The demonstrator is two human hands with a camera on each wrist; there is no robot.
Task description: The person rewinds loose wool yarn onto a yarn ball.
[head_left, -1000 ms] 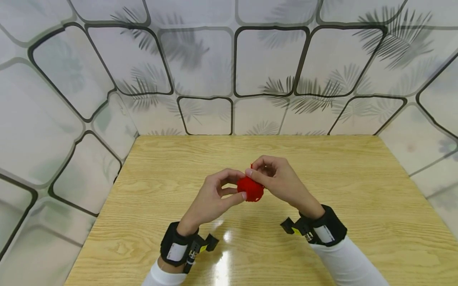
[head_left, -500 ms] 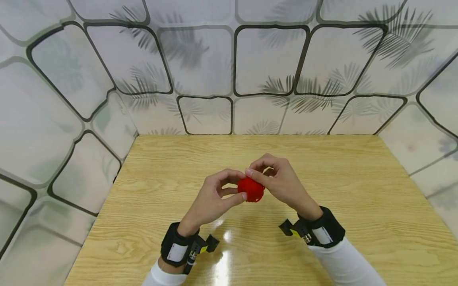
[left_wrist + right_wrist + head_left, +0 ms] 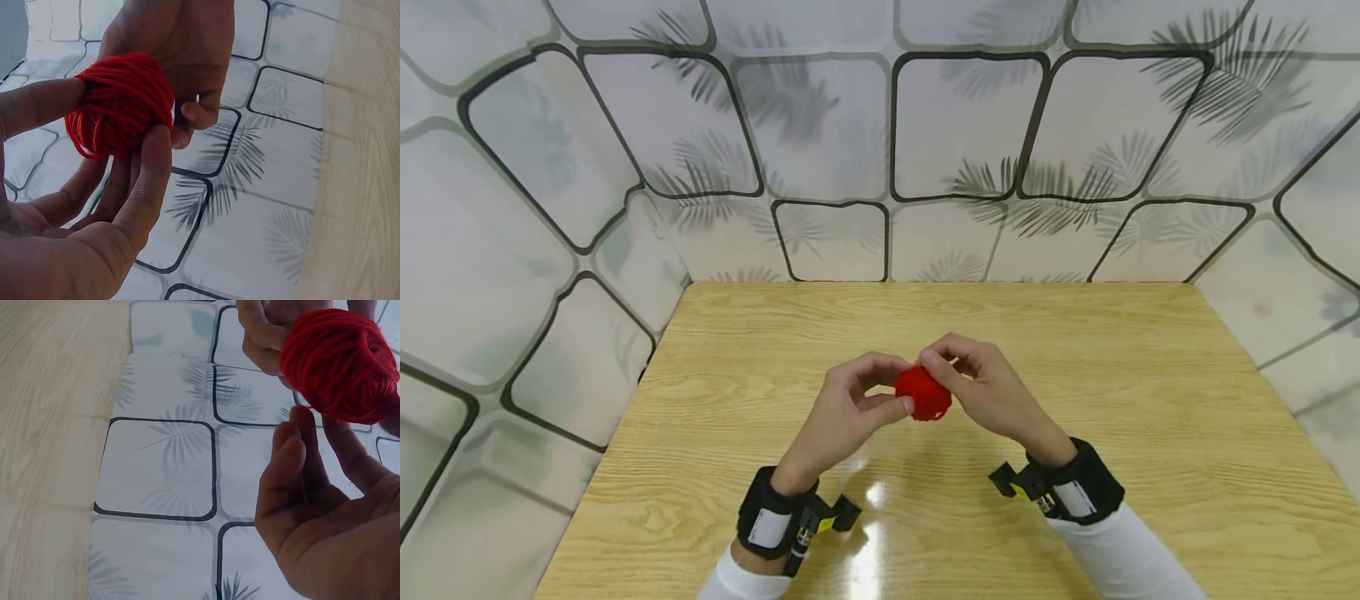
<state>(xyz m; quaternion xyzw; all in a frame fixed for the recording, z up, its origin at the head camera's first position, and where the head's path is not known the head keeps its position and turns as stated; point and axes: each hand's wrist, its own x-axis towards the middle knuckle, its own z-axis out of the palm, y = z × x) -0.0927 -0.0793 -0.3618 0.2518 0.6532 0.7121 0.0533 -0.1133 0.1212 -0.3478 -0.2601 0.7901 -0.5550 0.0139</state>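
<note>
A small ball of red yarn [image 3: 924, 395] is held up over the table between my two hands. My left hand [image 3: 848, 402] grips it from the left, thumb on the near side and fingers behind. In the left wrist view the wound strands of the yarn ball [image 3: 122, 106] show clearly between the fingertips. My right hand [image 3: 987, 385] is at the ball's upper right, thumb and forefinger pinched together. From the right wrist view, those pinched fingertips [image 3: 289, 440] lie just under the ball's edge, where a short bit of yarn strand runs to them.
Below the hands lies a light wood-grain table [image 3: 760, 333]. Pale cloth walls [image 3: 820, 125] with dark outlines and leaf prints rise at its back and sides. Both wrists wear black straps [image 3: 1078, 483] with small cameras.
My right hand has dipped slightly and its fingertips have shifted. A red strand end that stood above them a second ago is out of sight. The left hand keeps its grip, almost still.
</note>
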